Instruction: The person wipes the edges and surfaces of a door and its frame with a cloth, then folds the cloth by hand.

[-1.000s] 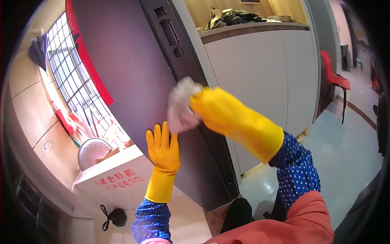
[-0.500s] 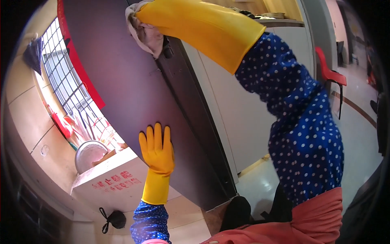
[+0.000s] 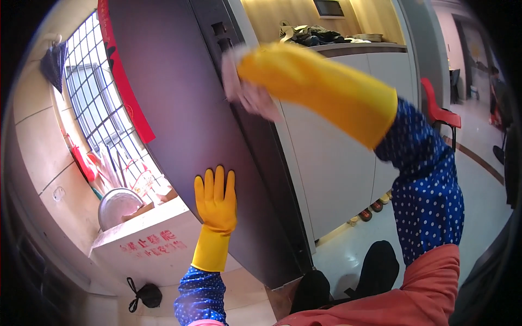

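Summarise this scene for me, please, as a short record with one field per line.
Left hand: yellow-gloved, fingers extended, laid on the dark door
Right hand: yellow-gloved, motion-blurred, gripping a pale cloth near the door's edge
Door trim: red strip along its picture-left side
Left background: barred window
Right background: white cabinet, dark heap on top; red chair
Lower left: small black bundle

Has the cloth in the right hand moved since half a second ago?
Yes: the cloth is now lower and farther right against the dark door.
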Action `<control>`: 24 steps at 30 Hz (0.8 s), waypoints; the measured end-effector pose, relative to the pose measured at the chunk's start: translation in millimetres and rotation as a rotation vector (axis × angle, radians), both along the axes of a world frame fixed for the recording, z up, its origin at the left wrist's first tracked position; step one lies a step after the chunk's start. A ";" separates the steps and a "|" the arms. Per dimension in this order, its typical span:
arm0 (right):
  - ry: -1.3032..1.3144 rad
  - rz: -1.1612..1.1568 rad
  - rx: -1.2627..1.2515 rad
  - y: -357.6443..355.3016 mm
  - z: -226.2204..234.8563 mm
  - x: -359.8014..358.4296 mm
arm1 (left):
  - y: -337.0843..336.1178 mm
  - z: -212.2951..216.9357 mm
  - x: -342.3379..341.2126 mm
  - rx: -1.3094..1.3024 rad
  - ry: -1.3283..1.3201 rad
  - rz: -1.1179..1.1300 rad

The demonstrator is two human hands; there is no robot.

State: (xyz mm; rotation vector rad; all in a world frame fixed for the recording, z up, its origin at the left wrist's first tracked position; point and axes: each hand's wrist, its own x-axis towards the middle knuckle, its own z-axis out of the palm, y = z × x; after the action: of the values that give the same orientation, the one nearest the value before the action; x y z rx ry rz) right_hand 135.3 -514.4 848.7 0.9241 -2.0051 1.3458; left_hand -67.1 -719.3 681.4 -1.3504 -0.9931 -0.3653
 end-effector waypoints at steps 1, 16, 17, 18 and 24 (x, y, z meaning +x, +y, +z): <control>0.247 -0.062 0.055 -5.4 36.6 -24.4 | -3.1 1.5 -6.5 -0.001 -0.008 -0.020; 0.426 1.249 0.258 95.1 121.2 -204.6 | 46.2 -31.8 -121.8 -0.057 -0.017 -0.061; 0.439 1.140 0.235 99.5 121.7 -199.9 | 48.6 -32.5 -124.3 -0.052 -0.007 -0.073; 0.438 1.039 0.217 102.9 121.2 -196.1 | 50.1 -31.4 -125.5 -0.054 -0.010 -0.072; -0.030 0.573 0.108 119.5 84.1 -161.1 | 63.1 -36.0 -116.2 -0.022 0.016 -0.103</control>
State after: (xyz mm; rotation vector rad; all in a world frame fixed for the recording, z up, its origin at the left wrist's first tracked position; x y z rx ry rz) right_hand -25.8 -394.9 932.8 1.6241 -1.9240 1.5510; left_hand -183.3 -656.2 645.3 -1.4256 -0.9194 -0.4215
